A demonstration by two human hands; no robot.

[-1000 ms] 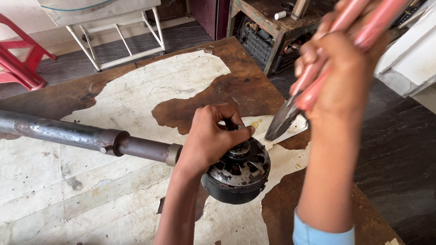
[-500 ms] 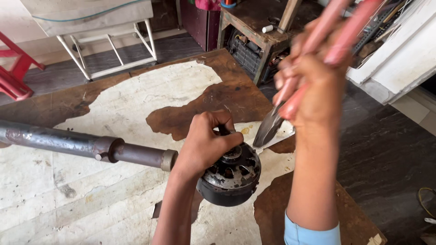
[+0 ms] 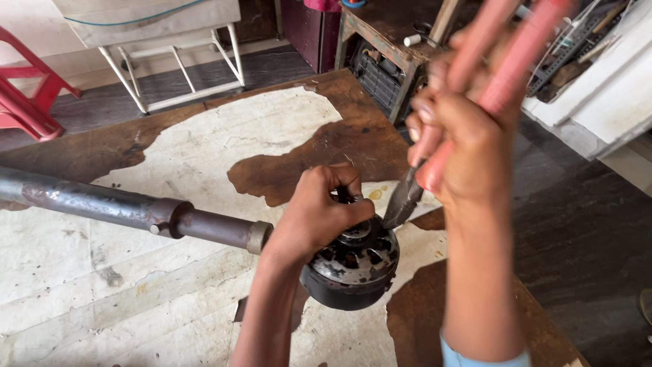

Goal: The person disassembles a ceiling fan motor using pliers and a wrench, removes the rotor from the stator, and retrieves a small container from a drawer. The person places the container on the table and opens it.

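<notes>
Lowered since the earlier frame, the pliers' (image 3: 435,163) tip now meets the joint (image 3: 353,268) top. Right hand (image 3: 462,136), forearm upright, grips the pink handles. Left hand (image 3: 319,214) clasps the joint at the shaft (image 3: 122,207) end, on the worn table (image 3: 170,149).

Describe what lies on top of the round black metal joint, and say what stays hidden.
The left hand rests on the joint; pliers in the right hand reach its top. The centre under the fingers is covered.

Soft, even daylight, faint shadows, no glare (motion blur on the raised pink plier handles (image 3: 506,51)).
</notes>
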